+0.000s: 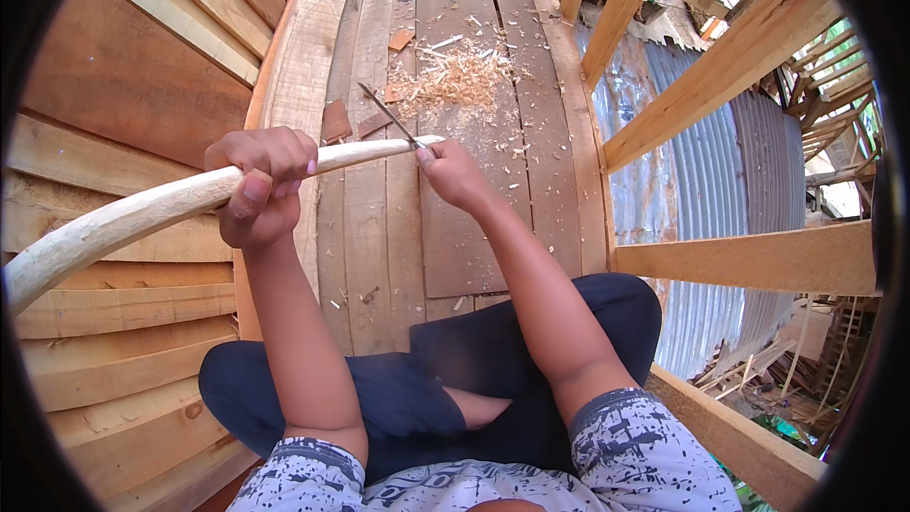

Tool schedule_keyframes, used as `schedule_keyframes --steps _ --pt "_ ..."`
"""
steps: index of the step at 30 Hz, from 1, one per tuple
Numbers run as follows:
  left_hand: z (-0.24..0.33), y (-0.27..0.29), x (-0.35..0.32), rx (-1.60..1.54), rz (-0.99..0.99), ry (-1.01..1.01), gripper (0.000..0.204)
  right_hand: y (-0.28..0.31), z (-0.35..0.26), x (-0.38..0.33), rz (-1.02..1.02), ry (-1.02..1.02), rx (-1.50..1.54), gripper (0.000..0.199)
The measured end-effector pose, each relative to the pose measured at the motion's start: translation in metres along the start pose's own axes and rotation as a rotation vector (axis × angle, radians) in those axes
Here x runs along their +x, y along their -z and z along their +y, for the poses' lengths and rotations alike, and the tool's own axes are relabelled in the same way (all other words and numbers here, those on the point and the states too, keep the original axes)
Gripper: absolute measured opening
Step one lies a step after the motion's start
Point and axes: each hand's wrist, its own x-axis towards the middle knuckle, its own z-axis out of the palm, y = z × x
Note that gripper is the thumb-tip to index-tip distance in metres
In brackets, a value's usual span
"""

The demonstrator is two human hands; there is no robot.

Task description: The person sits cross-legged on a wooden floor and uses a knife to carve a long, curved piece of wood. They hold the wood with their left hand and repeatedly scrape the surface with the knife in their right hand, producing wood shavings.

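Note:
A long, pale, peeled wooden pole (142,218) runs from the left edge to the middle of the view, curving and thinning toward its right tip. My left hand (261,185) is wrapped around it, thumb toward me. Near the thin end, my right hand (453,173) is closed on the handle of a knife (387,114). Its narrow dark blade points up and to the left, crossing the pole close to the tip. Most of the knife's handle is hidden in my fingers.
Wood shavings (464,76) lie heaped on the plank floor (455,246) ahead, with small brown wood pieces (336,121) beside them. A board wall (123,322) rises on the left. On the right stand wooden railing posts (720,85), with corrugated metal sheets (701,199) beyond. My crossed legs (493,360) are below.

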Motion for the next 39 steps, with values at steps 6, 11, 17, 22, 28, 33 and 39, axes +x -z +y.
schedule_keyframes --steps 6,11,17,22,28,33,39 --pt "0.002 0.01 -0.006 -0.061 0.003 -0.034 0.031 -0.011 -0.017 -0.02 0.051 0.145 -0.033 0.034" --pt "0.001 0.014 -0.009 -0.051 0.081 -0.019 0.031 -0.006 -0.012 -0.013 0.025 0.042 -0.108 0.032" --pt "0.002 0.018 -0.008 -0.085 0.041 -0.006 0.034 -0.001 0.017 -0.005 0.063 -0.033 -0.137 0.032" --pt "0.004 0.014 -0.007 -0.055 -0.035 -0.025 0.032 -0.004 -0.021 -0.019 0.01 0.184 -0.123 0.039" --pt "-0.004 0.001 0.001 -0.068 -0.08 0.012 0.033 0.001 0.052 0.013 0.131 -0.113 -0.101 0.041" --pt "0.0 -0.003 -0.001 -0.056 -0.063 -0.014 0.032 0.003 -0.023 -0.023 -0.015 0.044 -0.08 0.037" --pt "-0.007 -0.004 -0.002 -0.034 0.056 -0.052 0.025 0.001 0.011 -0.003 0.08 -0.026 -0.069 0.035"
